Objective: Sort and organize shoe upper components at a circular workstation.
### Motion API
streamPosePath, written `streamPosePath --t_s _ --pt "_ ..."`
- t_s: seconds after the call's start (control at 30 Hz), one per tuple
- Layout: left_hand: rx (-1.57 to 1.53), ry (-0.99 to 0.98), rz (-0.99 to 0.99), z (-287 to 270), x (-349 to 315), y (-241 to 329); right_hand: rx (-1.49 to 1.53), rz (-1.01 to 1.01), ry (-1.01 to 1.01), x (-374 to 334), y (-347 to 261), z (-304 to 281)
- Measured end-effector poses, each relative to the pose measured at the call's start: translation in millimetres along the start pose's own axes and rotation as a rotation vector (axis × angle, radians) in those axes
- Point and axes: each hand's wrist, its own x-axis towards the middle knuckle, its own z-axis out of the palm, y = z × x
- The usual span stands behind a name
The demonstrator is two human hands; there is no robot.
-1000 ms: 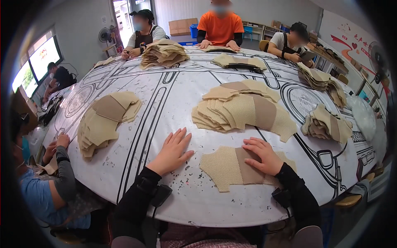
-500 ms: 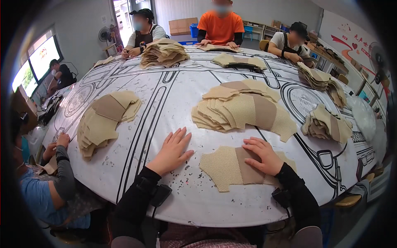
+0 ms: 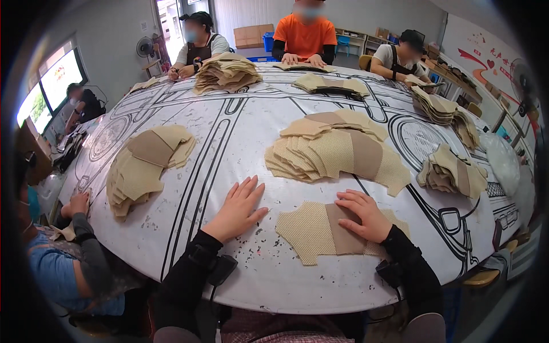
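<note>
My left hand (image 3: 237,210) lies flat on the white table cover, fingers stretched, holding nothing. To its right, my right hand (image 3: 366,218) rests with spread fingers on a cut fabric piece (image 3: 305,230), cream mesh with a brown band across the middle. That piece lies flat near the table's front edge; its right part is partly covered by my hand and sleeve. Just beyond is a fanned stack of similar fabric pieces (image 3: 326,154). Another fanned stack (image 3: 134,171) lies left of my left hand. Dark scraps dot the cover between my hands.
A smaller fabric pile (image 3: 449,171) sits at the right, beside a clear plastic bag (image 3: 501,160). Farther back are a tall fabric stack (image 3: 227,74) and another pile (image 3: 437,107). Several co-workers sit around the table (image 3: 194,240), one close on my left with hands at the edge.
My hands and the fabric piece stay put. The co-worker at left has shifted their hands, and the person in orange has brought their hands closer together on a fabric piece.
</note>
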Motion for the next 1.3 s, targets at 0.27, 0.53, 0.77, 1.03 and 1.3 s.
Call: streamPosePath --t_s 0.27,0.53,0.77,1.03,1.3 --pt "-0.007 -0.008 -0.005 0.1 0.1 -0.6 0.003 0.015 -0.004 0.2 -1.3 0.2" --pt "-0.004 -0.012 -0.003 0.0 0.9 -0.4 -0.001 0.010 -0.003 -0.4 0.1 0.4" --pt "-0.005 -0.001 0.002 0.2 -0.3 -1.2 -0.002 0.004 -0.001 0.3 -0.9 0.1" --pt "0.002 0.018 0.014 1.3 -0.4 -2.1 -0.006 0.005 -0.005 -0.2 0.0 0.7" --pt "-0.007 -0.013 -0.012 -0.6 0.0 0.6 0.002 0.008 -0.006 0.0 0.5 1.0"
